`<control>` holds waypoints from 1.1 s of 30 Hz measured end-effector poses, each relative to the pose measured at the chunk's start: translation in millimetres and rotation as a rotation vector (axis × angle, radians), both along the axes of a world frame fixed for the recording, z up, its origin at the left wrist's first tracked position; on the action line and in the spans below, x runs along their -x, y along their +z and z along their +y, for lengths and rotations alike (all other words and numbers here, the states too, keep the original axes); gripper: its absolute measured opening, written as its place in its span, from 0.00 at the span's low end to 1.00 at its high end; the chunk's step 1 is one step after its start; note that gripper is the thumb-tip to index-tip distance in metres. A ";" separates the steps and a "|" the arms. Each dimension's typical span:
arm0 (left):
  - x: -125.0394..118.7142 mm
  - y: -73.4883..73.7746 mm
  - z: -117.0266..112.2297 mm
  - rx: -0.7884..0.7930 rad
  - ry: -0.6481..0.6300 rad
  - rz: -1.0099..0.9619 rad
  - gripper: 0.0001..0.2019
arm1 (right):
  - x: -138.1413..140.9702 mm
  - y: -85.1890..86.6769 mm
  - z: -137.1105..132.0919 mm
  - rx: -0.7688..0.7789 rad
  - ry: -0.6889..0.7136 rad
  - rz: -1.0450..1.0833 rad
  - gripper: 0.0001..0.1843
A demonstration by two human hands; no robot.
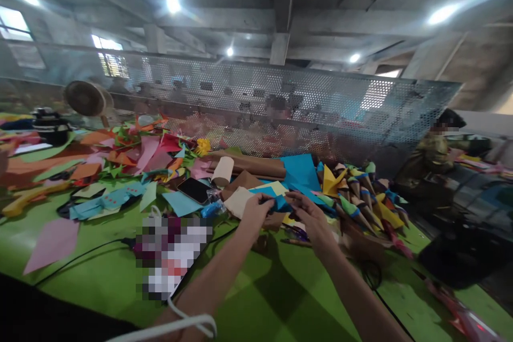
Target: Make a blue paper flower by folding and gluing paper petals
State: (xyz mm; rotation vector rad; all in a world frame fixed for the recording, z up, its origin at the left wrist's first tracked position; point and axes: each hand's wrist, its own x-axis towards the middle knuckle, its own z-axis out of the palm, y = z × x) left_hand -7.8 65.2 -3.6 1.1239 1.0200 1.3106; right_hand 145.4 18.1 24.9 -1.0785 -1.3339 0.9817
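My left hand and my right hand meet over a green table, both pinching a small blue piece of paper between the fingertips. Sheets of tan, cream and blue paper lie just behind the hands. To the right of my right hand sits a heap of folded multicoloured paper cones. A black phone lies flat on the table left of my left hand.
Cut paper scraps in pink, orange and green cover the left and far side of the table. A perforated metal screen runs along the back. A fan stands far left. Another person sits at right. Black cables cross the near table.
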 end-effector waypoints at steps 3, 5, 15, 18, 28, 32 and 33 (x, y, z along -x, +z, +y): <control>-6.4 -0.4 6.1 0.009 0.000 0.004 0.10 | -6.6 -3.7 0.5 -0.064 0.031 -0.118 0.24; -7.7 -3.6 5.8 0.004 -0.014 0.009 0.12 | -11.1 -7.3 0.4 -0.128 -0.012 -0.260 0.24; 1.9 -2.8 -12.8 0.056 -0.262 -0.011 0.09 | -20.2 -22.1 4.6 -0.117 -0.156 -0.257 0.14; -1.5 -2.1 -15.7 0.115 -0.282 -0.044 0.11 | -20.2 -21.1 0.1 -0.063 -0.098 -0.225 0.17; -3.8 -10.8 -11.9 0.119 -0.185 -0.131 0.15 | -14.4 -0.3 -19.1 -0.170 -0.001 -0.332 0.21; -3.4 -2.2 -18.6 0.130 -0.256 -0.072 0.16 | -10.3 -10.7 -13.5 -0.141 -0.089 -0.304 0.12; -3.1 -0.1 -20.5 0.126 -0.286 -0.053 0.17 | -11.2 -12.9 -11.6 -0.158 -0.131 -0.300 0.12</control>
